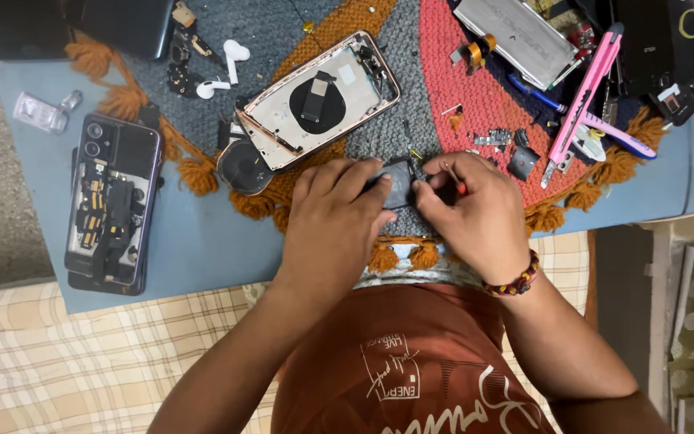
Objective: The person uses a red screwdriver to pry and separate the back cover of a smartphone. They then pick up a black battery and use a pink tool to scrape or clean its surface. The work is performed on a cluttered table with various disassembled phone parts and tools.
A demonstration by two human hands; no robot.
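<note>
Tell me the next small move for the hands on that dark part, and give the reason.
Probably keep the left hand pinning the small dark part on the mat and ease the thin tool in the right hand along its edge. Both hands already close on the part, the tool tip beside it.

small dark flat part (398,183) | on woven mat — between both hands
</note>
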